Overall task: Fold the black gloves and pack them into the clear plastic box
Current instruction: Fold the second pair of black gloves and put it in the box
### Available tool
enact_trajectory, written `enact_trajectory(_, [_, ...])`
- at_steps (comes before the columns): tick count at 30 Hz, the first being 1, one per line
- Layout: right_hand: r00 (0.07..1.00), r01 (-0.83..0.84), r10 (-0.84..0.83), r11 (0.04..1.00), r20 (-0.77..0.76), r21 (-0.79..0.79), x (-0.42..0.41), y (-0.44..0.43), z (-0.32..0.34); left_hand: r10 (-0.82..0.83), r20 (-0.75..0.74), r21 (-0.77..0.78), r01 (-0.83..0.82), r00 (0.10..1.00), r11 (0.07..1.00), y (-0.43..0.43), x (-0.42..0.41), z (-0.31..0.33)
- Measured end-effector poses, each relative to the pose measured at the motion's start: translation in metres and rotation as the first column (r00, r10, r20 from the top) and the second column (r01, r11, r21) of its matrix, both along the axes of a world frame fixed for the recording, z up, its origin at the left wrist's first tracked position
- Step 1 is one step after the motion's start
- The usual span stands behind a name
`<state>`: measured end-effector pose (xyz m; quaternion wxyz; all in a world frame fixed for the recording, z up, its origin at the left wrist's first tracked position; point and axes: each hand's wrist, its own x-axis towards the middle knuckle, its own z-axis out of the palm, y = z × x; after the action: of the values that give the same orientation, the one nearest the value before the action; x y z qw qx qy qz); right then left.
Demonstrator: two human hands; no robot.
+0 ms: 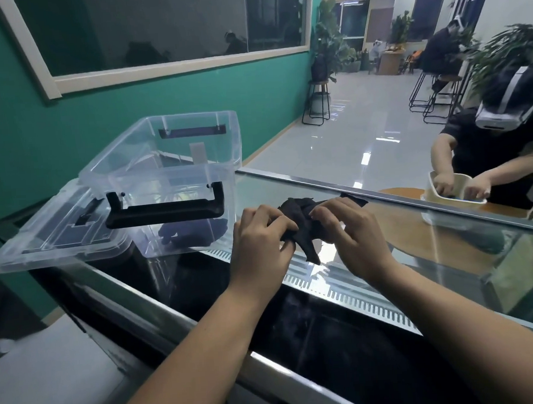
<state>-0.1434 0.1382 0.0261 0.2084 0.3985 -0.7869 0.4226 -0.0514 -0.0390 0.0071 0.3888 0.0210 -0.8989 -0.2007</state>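
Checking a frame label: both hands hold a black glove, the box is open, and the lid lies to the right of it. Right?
Not quite. The head view shows the lid lying to the left of the clear plastic box, not the right. The rest holds: the left hand and right hand both hold the black glove, and the box is open.

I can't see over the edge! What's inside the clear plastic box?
Through the clear plastic box wall, one dark bundle lies on the bottom, probably a black glove. The black handle hides a strip above it; the blurry wall hides its exact shape.
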Motion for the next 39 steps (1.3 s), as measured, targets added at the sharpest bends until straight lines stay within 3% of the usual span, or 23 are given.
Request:
enact_trajectory(5, [0.997,0.08,-0.081,0.993,0.018,0.085,-0.015,0.003,-0.01,-0.077,0.059,0.097,0.071,0.995,0.993,0.002,0.025,-0.003])
enact_trajectory(11, [0.994,0.096,-0.102,0.988,0.046,0.117,-0.019,0.003,-0.015,-0.27,0.239,0.209,0.222,0.933,0.952,-0.001,0.052,-0.007])
enact_trajectory(16, [0.993,0.078,-0.089,0.987,0.079,0.138,-0.02,0.005,-0.016,-0.278,0.357,0.123,0.25,0.892,0.96,-0.001,0.063,-0.006])
enact_trajectory(21, [0.986,0.049,-0.08,0.978,0.147,0.201,-0.02,0.004,-0.015,-0.271,0.305,0.226,0.207,0.913,0.952,-0.004,0.061,-0.005])
enact_trajectory(24, [0.984,0.04,-0.081,0.969,0.161,0.243,-0.018,0.004,-0.013,-0.21,0.265,0.129,0.181,0.941,0.975,-0.002,0.059,-0.007])
enact_trajectory(27, [0.986,0.051,-0.091,0.961,0.138,0.271,-0.017,0.004,-0.014,-0.184,0.392,0.024,0.19,0.901,0.981,0.001,0.06,-0.008])
enact_trajectory(35, [0.994,0.059,-0.078,0.972,0.076,0.227,-0.027,0.005,-0.021,-0.309,0.395,0.011,0.331,0.865,0.943,0.002,0.068,-0.005])
enact_trajectory(39, [0.995,0.05,-0.069,0.965,0.066,0.257,-0.028,0.005,-0.023,-0.375,0.38,0.09,0.37,0.845,0.925,0.003,0.068,-0.003])
